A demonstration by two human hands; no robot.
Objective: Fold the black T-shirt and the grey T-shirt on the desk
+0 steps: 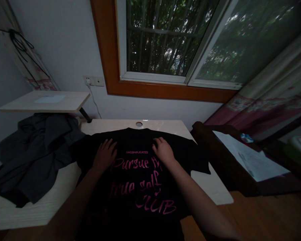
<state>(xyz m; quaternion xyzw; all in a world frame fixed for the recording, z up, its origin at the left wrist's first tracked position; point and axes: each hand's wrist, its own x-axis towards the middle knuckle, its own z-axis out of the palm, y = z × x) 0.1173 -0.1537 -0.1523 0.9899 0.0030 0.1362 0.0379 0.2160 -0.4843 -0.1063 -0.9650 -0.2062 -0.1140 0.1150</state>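
While both bare hands rest on its upper part, a black T-shirt [136, 142] lies spread on a pale table [163, 124], its collar toward the far edge and its lower part running past the near edge. The left hand [104, 156] lies palm down on the chest, its fingers parted and stretched out toward the shoulder. The right hand [163, 150] lies on the opposite side of the chest, its fingers apart and slightly bent against the cloth. Pink lettering [135, 187] runs down the shirt between and below them, with a small "UNCOMPLICATED" on top and "CLUB" lowest; the right hand and wrist stand close beside the ends of the lines. Just beyond the collar, the table has a round hole [139, 124]. At the left, a rumpled dark grey cloth [40, 154] lies against the shirt's sleeve, partly under a small raised shelf [77, 97] that bears a sheet of paper [50, 98]. To the right of the table, white papers [248, 157] lie on a dark brown surface [220, 164], near a curtain [278, 83]. Behind it all, a window [165, 50] shows green leaves
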